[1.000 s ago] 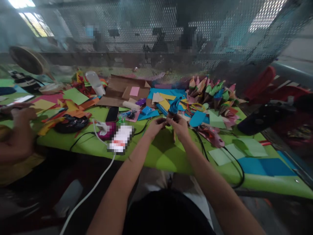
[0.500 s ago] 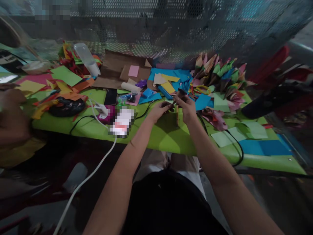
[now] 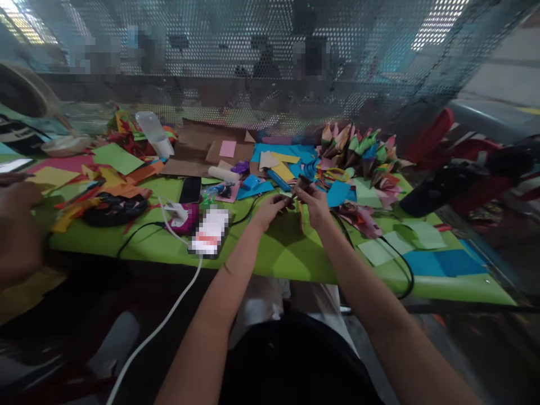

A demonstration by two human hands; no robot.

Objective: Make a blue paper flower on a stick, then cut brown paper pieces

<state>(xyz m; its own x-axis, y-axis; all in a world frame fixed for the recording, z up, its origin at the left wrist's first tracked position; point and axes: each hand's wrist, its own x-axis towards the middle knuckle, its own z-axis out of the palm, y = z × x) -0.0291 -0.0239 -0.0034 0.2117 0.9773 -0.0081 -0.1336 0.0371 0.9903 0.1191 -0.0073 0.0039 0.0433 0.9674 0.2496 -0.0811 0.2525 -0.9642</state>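
My left hand (image 3: 274, 209) and my right hand (image 3: 311, 201) meet over the green table (image 3: 270, 253), fingertips nearly touching. A small dark brown piece (image 3: 304, 181), perhaps paper, shows at the top of my right hand's pinched fingers. My left fingers are pressed together at a thin dark part beside it; its outline is too small to make out. Just behind the hands lie a blue strip (image 3: 279, 181) and yellow paper (image 3: 283, 171). Under them a narrow upright tan edge (image 3: 301, 218) is visible.
A phone (image 3: 210, 230) with a white cable lies left of my hands, by a purple adapter (image 3: 184, 219). Folded paper cones (image 3: 367, 147) stand at the back right. Green paper (image 3: 386, 247) and a black cord lie right. Another person's arm (image 3: 19, 230) is far left.
The view has tilted up, so the table sits lower in the picture and more of the mesh shows. My hands stay together around the dark piece.
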